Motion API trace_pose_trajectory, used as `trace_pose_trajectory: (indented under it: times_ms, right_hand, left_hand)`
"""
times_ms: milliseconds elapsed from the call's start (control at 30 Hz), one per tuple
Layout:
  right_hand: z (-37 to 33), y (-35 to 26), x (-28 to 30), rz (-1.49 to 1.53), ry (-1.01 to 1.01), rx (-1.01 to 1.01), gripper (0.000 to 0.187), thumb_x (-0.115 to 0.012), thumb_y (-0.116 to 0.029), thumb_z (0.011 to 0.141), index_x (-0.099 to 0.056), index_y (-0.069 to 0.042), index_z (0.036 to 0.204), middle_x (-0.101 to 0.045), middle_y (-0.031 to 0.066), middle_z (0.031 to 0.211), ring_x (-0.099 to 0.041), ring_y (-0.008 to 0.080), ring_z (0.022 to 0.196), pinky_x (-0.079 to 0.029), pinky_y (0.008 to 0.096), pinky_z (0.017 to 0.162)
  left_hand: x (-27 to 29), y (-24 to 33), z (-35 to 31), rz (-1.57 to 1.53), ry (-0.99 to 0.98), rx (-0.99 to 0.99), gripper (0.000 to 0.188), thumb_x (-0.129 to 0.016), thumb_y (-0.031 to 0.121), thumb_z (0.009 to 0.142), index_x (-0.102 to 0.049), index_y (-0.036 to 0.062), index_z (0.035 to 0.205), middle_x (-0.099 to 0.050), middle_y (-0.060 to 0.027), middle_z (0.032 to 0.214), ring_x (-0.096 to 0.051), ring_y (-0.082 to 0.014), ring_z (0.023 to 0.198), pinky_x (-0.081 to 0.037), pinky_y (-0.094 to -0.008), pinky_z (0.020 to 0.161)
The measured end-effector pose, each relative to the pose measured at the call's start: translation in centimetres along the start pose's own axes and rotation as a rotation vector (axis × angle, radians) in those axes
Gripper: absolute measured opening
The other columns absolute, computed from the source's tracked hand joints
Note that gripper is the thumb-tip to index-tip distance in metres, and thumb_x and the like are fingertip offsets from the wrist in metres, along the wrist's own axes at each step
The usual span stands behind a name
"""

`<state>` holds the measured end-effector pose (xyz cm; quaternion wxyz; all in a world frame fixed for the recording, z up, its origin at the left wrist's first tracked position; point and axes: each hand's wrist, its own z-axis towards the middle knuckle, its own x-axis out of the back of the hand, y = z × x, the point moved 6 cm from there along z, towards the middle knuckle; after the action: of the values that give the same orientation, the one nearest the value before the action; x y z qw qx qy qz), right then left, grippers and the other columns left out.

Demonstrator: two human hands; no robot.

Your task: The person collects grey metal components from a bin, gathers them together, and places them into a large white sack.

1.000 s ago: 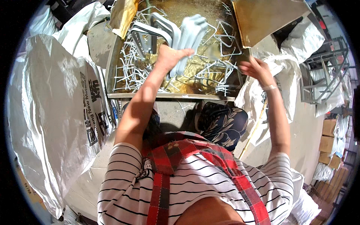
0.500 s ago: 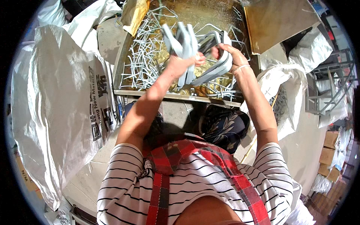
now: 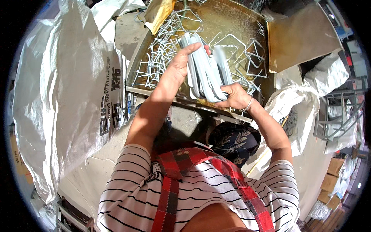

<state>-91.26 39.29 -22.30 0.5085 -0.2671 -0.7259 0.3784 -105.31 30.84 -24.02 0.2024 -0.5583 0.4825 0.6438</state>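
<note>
Between my two hands is a bundle of light grey plastic frames (image 3: 203,75), long pieces with rounded corners packed side by side. My left hand (image 3: 186,58) is closed round its upper left part, thumb across the top. My right hand (image 3: 236,96) grips the lower right end, thumb above and fingers partly hidden beneath. One piece on the right side of the bundle is blurred. Under the bundle lies a shallow metal tray (image 3: 176,101) with thin grey plastic strips (image 3: 157,63) heaped at its left. Larger bent strips (image 3: 255,58) lie at its right.
A large white woven sack (image 3: 73,89) stands on the left. Another white sack (image 3: 299,116) is open on the right, beside the tray. A brown board (image 3: 301,38) leans at the back right. Cardboard boxes (image 3: 330,179) and a metal rack (image 3: 340,112) stand at the far right.
The frames, earlier in two spread groups, are now gathered into one bundle. My right hand has moved down to its lower end; my left hand has moved slightly up. The view has shifted a little.
</note>
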Motion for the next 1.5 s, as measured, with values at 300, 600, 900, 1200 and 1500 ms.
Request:
trace_pose_trajectory:
  times_ms: [300, 600, 900, 1200, 1500]
  right_hand:
    - [3.0, 9.9, 7.8, 0.315, 0.608, -0.212, 0.075, -0.073, -0.035, 0.064, -0.042, 0.007, 0.118, -0.056, 0.0199, 0.103, -0.054, 0.0262, 0.094, -0.042, 0.0345, 0.087]
    - [8.1, 6.4, 0.6, 1.008, 0.143, -0.236, 0.04, -0.058, -0.018, 0.075, -0.052, 0.006, 0.106, -0.06, 0.0173, 0.098, -0.058, 0.0233, 0.088, -0.046, 0.0313, 0.08]
    - [4.3, -0.4, 2.0, 1.025, 0.249, 0.0, 0.044, -0.055, 0.0, 0.067, -0.045, 0.004, 0.11, -0.059, 0.0122, 0.087, -0.06, 0.0241, 0.075, -0.05, 0.0327, 0.069]
    - [0.5, -18.0, 8.5, 0.232, 0.518, 0.216, 0.026, -0.055, -0.009, 0.067, -0.054, 0.002, 0.091, -0.059, 0.0089, 0.075, -0.057, 0.0165, 0.067, -0.045, 0.028, 0.062]
    - [7.9, -41.2, 8.2, 0.124, 0.267, 0.822, 0.047, -0.064, -0.023, 0.071, -0.051, 0.005, 0.107, -0.058, 0.0125, 0.097, -0.058, 0.02, 0.086, -0.045, 0.0282, 0.076]
  left_hand:
    - [-2.0, -0.7, -0.9, 0.055, -0.089, 0.032, 0.029, -0.06, 0.013, 0.072, -0.051, 0.0016, 0.098, -0.059, -0.0105, 0.08, -0.058, -0.0235, 0.074, -0.048, -0.0372, 0.07]
    - [-2.8, 1.6, -3.4, -0.189, -0.539, 0.007, 0.044, -0.062, 0.019, 0.069, -0.039, 0.0066, 0.105, -0.05, -0.0051, 0.077, -0.049, -0.0171, 0.065, -0.043, -0.0322, 0.061]
    - [-6.9, 0.5, -6.6, -0.267, -0.626, 0.042, 0.043, -0.06, 0.01, 0.065, -0.047, 0.0018, 0.105, -0.059, -0.0139, 0.082, -0.06, -0.0279, 0.065, -0.049, -0.0401, 0.062]
    - [-16.9, 8.0, -18.9, 0.661, -0.178, -0.656, 0.045, -0.067, 0.013, 0.067, -0.047, 0.0011, 0.106, -0.06, -0.0091, 0.085, -0.062, -0.0175, 0.07, -0.05, -0.029, 0.068]
    - [-33.6, 15.9, -38.6, 1.628, 0.573, -1.042, 0.02, -0.062, 0.01, 0.067, -0.055, 0.0, 0.083, -0.056, -0.0025, 0.067, -0.055, -0.0114, 0.059, -0.048, -0.0251, 0.056]
